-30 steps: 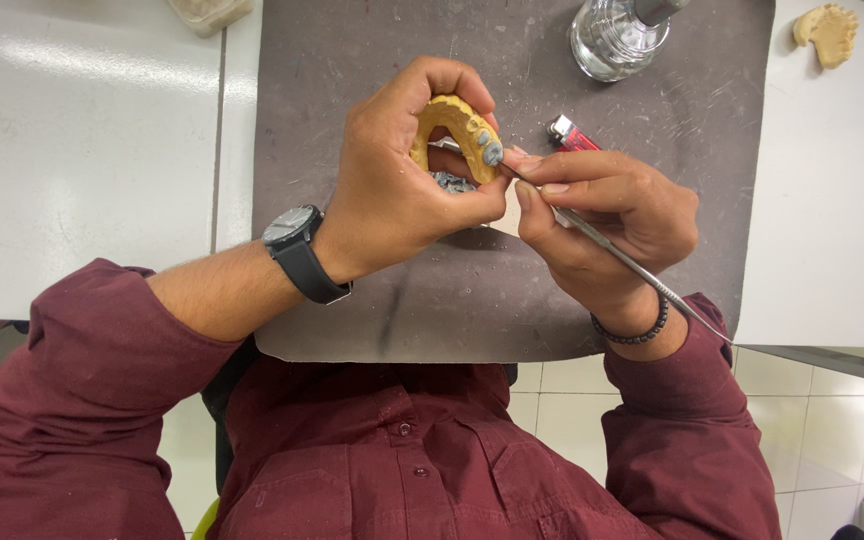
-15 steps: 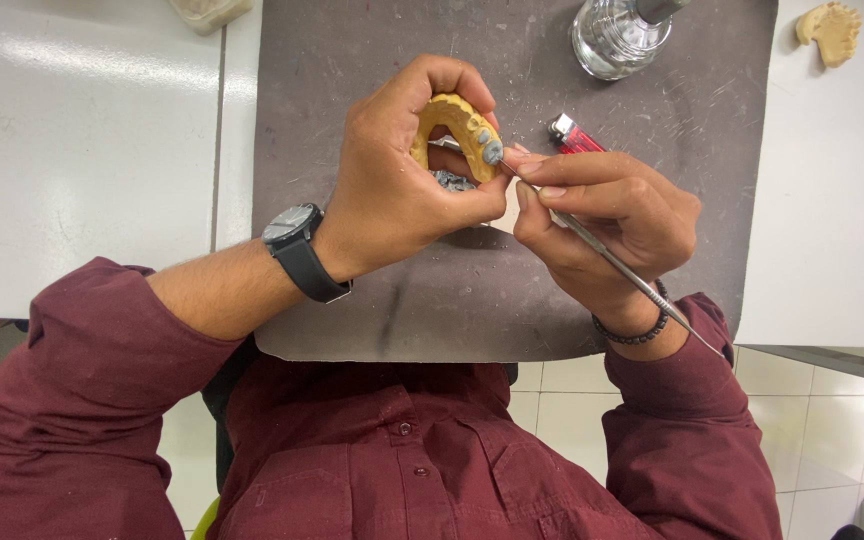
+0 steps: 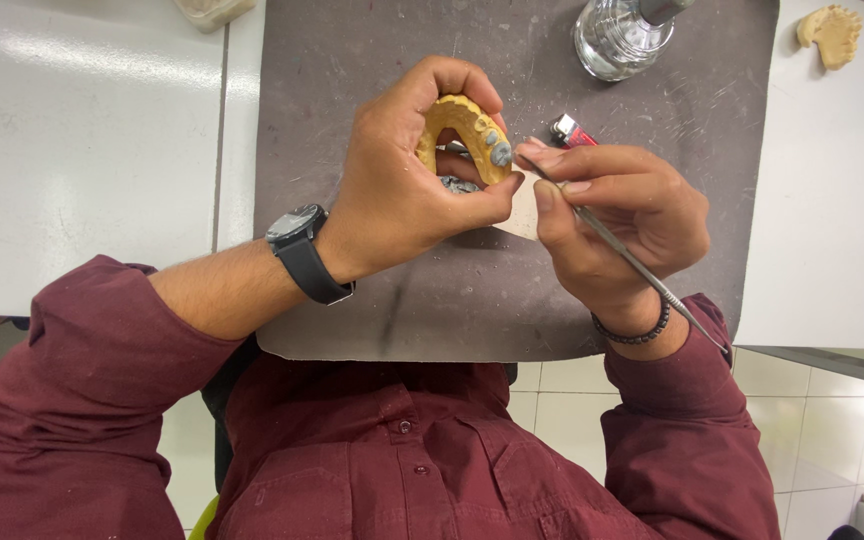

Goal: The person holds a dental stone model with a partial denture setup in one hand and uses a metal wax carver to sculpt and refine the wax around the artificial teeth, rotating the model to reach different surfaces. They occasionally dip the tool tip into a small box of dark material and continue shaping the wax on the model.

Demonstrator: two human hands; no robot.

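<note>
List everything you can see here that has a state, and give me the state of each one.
left hand: gripping the yellow dental cast
yellow dental cast: held up off the mat, grey teeth on its arch
right hand: pinching the thin metal tool
thin metal tool: tip at the cast's grey tooth
glass jar: upright on the grey mat
second cast: lying on white counter

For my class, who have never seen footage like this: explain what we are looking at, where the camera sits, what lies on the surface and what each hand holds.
The camera is worn on the person's head and looks down at their own two bare hands; no machine is involved. The left hand holds a yellow dental cast, a horseshoe-shaped model of teeth with a few grey teeth. The right hand holds a thin metal tool like a pen, its tip at the cast. Both hands are above a grey mat on a white bench. On the mat stand a glass jar and a red lighter. A second cast lies on the bench, top right.
</note>
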